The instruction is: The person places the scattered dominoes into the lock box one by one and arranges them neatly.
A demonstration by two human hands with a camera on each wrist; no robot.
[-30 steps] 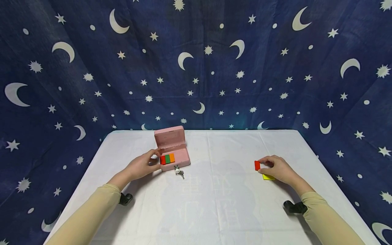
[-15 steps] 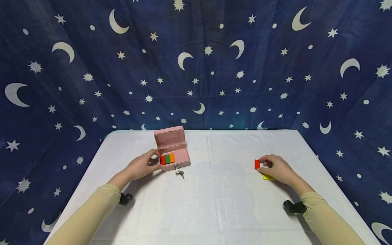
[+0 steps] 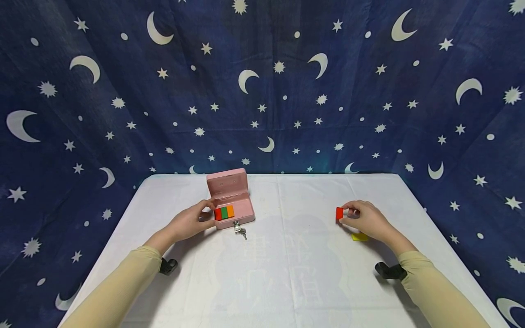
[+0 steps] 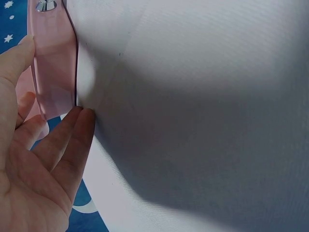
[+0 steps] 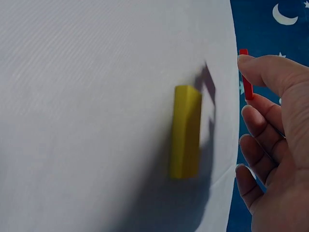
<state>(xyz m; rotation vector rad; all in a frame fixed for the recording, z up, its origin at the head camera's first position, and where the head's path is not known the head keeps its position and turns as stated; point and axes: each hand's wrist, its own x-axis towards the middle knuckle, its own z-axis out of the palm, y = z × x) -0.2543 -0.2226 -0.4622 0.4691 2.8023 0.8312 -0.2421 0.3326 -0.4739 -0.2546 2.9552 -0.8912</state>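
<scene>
In the head view a pink cash box [image 3: 246, 219] stands on the table with its lid up. Red, green [image 3: 224, 212] and orange blocks lie side by side at its left end. My left hand [image 3: 189, 222] holds that end, thumb at the front corner and fingers along the side; the left wrist view shows the thumb on the box wall [image 4: 55, 67]. My right hand [image 3: 368, 221] pinches a thin red block [image 3: 339, 213] upright between thumb and fingertips. A yellow block [image 3: 360, 237] lies on the cloth below the right hand, seen large in the right wrist view.
A small key [image 3: 244, 233] hangs from the lock [image 3: 237, 226] at the box's front. White cloth [image 3: 287, 264] covers the table, and a dark blue curtain [image 3: 262, 114] with moons and stars stands behind and at both sides.
My right hand has moved up and slightly left with the red block, leaving the yellow block fully visible on the cloth. The left hand and box have not moved.
</scene>
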